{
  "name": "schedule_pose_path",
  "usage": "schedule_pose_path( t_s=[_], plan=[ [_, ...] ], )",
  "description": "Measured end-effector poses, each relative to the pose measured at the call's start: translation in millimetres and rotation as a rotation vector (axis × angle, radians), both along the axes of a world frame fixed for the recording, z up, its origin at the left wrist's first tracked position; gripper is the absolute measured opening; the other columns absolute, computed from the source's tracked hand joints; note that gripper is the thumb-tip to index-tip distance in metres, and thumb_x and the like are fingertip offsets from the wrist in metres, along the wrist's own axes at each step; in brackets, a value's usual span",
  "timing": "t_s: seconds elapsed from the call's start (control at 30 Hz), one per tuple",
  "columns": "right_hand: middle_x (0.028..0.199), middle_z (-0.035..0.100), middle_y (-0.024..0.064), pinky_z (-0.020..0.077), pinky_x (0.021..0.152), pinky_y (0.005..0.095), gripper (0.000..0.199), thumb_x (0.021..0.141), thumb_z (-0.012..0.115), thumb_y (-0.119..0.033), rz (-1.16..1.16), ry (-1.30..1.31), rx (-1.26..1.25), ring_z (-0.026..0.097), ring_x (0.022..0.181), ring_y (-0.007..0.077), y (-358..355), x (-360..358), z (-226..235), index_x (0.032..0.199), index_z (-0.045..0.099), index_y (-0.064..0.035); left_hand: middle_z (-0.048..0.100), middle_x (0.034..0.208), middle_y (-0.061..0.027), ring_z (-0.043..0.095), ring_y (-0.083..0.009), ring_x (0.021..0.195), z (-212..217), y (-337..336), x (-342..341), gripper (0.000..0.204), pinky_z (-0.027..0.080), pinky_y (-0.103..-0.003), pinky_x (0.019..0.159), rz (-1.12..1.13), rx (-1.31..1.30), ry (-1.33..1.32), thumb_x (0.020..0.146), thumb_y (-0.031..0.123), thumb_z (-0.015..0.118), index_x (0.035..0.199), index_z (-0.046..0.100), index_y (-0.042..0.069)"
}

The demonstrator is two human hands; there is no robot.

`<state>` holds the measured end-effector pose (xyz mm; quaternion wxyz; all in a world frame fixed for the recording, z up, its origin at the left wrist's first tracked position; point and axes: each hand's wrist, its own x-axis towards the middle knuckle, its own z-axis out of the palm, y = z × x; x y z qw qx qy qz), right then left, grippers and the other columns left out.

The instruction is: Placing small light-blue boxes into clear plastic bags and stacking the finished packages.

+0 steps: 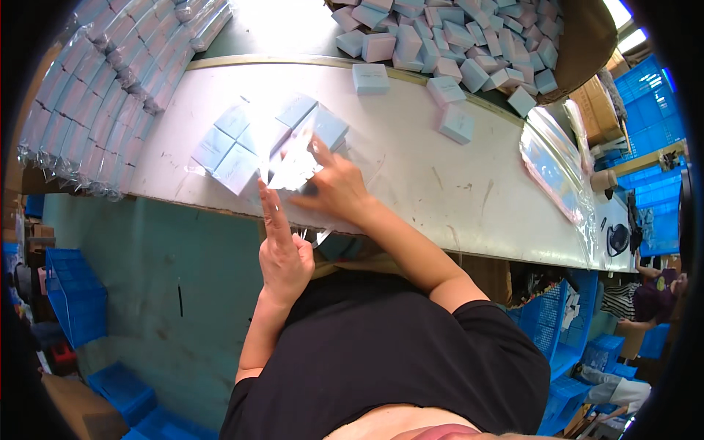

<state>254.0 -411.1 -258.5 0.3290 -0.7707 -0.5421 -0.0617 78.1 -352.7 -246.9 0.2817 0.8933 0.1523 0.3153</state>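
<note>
Small pale blue and pink boxes lie near the front of the white table, a block of several boxes on the left and more boxes close beside it. Crinkled, glaring clear plastic bag lies against the right-hand boxes. My left hand is at the table's front edge, its long fingers stretched forward with their tips by the plastic. Over the bag, my right hand has its index finger forward and its thumb toward me, with plastic between them. Glare and slight blur hide the exact grip.
Film-wrapped stacks of boxes stand at the left. A heap of loose boxes spills from a large container at the back, with a few single boxes before it. Flat clear plastic bags lie right. Blue crates stand on the floor.
</note>
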Motion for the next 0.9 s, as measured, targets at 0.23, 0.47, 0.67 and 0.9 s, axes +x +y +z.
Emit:
schedule_pose_path(
  t_s=[0.23,0.47,0.67,0.9],
  plan=[
    [0.143,0.052,0.0218,0.0557,0.081,0.0384,0.056,0.073,0.083,-0.027,0.204,0.102,0.194,0.068,0.090,0.0337,-30.7,45.5,17.5,0.125,0.067,-0.0129,0.016,0.167,-0.0232,0.064,-0.0397,0.117,-0.9,4.5,-4.4,0.101,0.049,-0.029,0.054,0.042,-0.155,0.020,0.070,-0.021,0.044,0.162,0.019,0.012],
    [0.135,0.055,0.0199,0.0421,0.102,0.0435,0.043,0.067,0.079,-0.017,-0.560,-0.083,-0.163,0.051,0.123,0.0363,-190.0,236.6,-11.5,0.103,0.056,-0.0065,0.022,0.162,-0.0304,0.062,-0.0224,0.062,-2.3,9.1,-6.3,0.090,0.047,-0.031,0.049,0.020,-0.051,0.017,0.070,-0.019,0.047,0.154,0.042,0.014],
    [0.136,0.053,0.0240,0.0445,0.102,0.0474,0.073,0.070,0.084,-0.031,-0.470,0.085,0.166,0.053,0.122,0.0394,-166.4,312.3,-7.4,0.133,0.055,-0.0087,0.027,0.161,-0.0280,0.059,-0.0180,0.060,-2.2,3.7,-7.5,0.080,0.047,-0.030,0.050,0.048,-0.037,0.026,0.072,-0.019,0.049,0.147,0.051,0.008],
    [0.134,0.060,0.0198,0.0471,0.102,0.0388,0.080,0.074,0.084,-0.032,-0.363,0.230,0.094,0.058,0.120,0.0318,-136.0,263.8,-20.2,0.145,0.054,-0.0102,0.032,0.160,-0.0262,0.066,-0.0211,0.085,4.4,-3.0,-12.5,0.072,0.050,-0.027,0.058,0.061,-0.158,-0.021,0.075,-0.017,0.051,0.143,0.055,0.005]
  ],
)
